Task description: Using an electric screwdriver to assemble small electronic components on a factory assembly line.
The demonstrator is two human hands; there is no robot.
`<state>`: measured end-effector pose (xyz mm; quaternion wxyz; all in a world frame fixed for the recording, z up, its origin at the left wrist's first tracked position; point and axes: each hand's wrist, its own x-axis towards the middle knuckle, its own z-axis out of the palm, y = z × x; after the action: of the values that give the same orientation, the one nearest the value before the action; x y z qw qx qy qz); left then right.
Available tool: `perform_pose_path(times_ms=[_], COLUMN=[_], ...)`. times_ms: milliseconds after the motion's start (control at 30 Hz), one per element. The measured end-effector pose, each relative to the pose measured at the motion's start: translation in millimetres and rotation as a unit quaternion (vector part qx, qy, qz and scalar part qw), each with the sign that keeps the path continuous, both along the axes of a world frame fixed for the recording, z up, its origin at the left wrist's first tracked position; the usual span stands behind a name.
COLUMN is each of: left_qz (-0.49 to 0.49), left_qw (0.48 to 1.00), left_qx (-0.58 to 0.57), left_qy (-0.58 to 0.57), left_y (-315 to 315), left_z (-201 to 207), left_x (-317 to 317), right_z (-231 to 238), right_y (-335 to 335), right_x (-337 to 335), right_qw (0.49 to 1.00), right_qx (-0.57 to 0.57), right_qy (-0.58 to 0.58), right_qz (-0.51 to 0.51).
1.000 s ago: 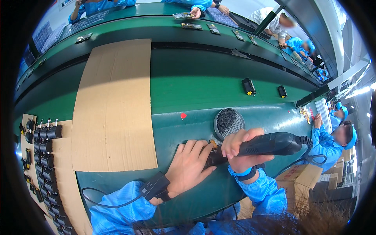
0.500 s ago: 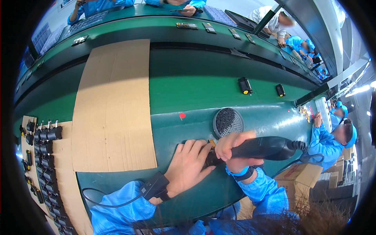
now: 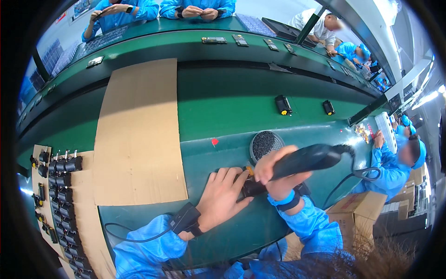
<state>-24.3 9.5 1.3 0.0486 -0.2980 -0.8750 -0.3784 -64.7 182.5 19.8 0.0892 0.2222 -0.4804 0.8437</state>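
My right hand (image 3: 275,173) is wrapped round a black electric screwdriver (image 3: 309,162) with a coiled cord at its rear end. Its tip is hidden behind my fingers. My left hand (image 3: 220,199) holds a black housing (image 3: 254,187) against the green tabletop, fingers over its left end. An orange-yellow bit (image 3: 250,171) shows by my left fingertips. Just beyond my hands stands a round grey dish (image 3: 278,141) partly filled with small black screws (image 3: 264,142).
A cardboard sheet (image 3: 141,139) lies left of my hands, beside rows of black housings (image 3: 65,200). Two more housings, one here (image 3: 283,105), sit farther back. Circuit boards (image 3: 214,40) lie along the far strip. A cardboard box (image 3: 357,209) and a co-worker (image 3: 388,162) are at right.
The screwdriver's rear end has tilted upward, and my right hand has turned with it. My left hand stays on the black housing. The whole view has shifted slightly.
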Motion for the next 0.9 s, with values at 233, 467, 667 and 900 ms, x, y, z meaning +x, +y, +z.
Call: perform_pose_path(times_ms=[233, 467, 667, 900], left_qz=[0.009, -0.006, 0.029, 0.06], left_qw=[1.0, 0.998, 0.963, 0.757], left_qx=[-0.009, 0.059, 0.164, 0.535], left_qy=[0.014, -0.03, -0.213, -0.371], left_y=[2, 7, -37, -35], left_z=[4, 12, 49, 57], left_x=[1, 4, 17, 57], right_z=[34, -6, -2, 5], right_y=[68, 110, 116, 120], right_x=[-14, -17, -11, -9], right_qw=[0.994, 0.987, 0.985, 0.985], right_qx=[-0.015, 0.045, 0.056, 0.084], right_qy=[-0.003, -0.069, -0.082, -0.074], right_qz=[-0.105, -0.136, -0.143, -0.129])
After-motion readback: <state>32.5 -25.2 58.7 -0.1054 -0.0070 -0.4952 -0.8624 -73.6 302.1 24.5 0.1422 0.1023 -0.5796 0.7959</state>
